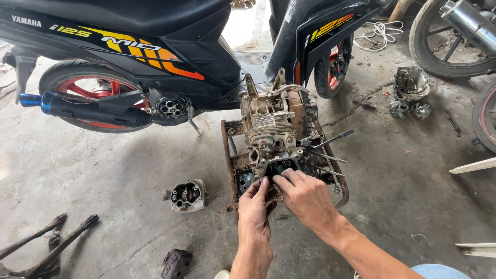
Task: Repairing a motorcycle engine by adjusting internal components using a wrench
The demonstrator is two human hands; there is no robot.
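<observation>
Bare hands (281, 199) and forearms, no sleeves; perhaps light-blue trousers (436, 272) at the knee.

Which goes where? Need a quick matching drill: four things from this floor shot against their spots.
1 engine
2 cylinder head
3 exhaust
4 rope

a coiled on the floor, top right
b along the scooter's red rear wheel
c alone on concrete, left of the hands
d on a rusty frame, both hands at its near end

Pairs: 1-d, 2-c, 3-b, 4-a

Head camera looks steeply down, close over the hands (281, 201).
</observation>
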